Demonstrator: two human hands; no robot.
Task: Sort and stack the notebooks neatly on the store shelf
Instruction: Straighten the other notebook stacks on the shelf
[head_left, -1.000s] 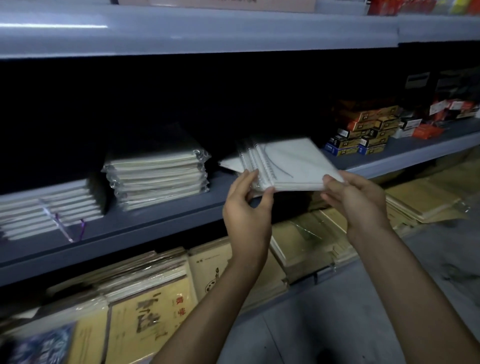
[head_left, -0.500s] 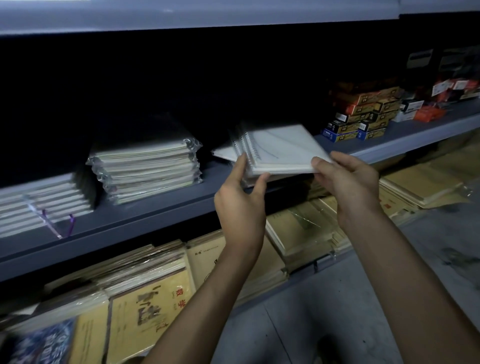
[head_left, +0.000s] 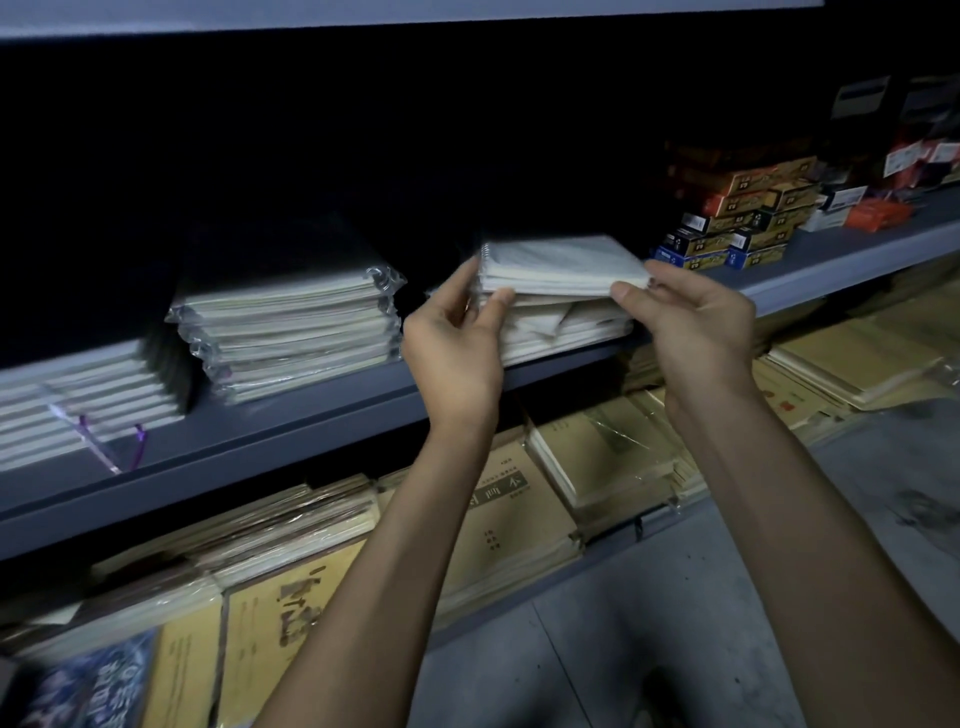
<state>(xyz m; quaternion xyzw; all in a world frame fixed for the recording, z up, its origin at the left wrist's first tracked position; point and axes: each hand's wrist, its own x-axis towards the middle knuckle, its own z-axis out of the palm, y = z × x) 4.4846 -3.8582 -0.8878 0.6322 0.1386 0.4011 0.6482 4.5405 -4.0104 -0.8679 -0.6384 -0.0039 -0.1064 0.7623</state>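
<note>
the small bundle of spiral notebooks (head_left: 561, 262) lies on top of an uneven pile (head_left: 566, 327) on the grey shelf (head_left: 311, 415), the left hand (head_left: 457, 348) pinching its wire-bound corner between thumb and fingers, the right hand (head_left: 696, 322) pinching the opposite front corner. i judge it light but loose, the covers smooth and ready to slide over each other, so holding both ends and squeezing the edges together seems best. the back of the shelf is very dark, so how deep the pile goes, and how many notebooks it has, i cannot tell.
</note>
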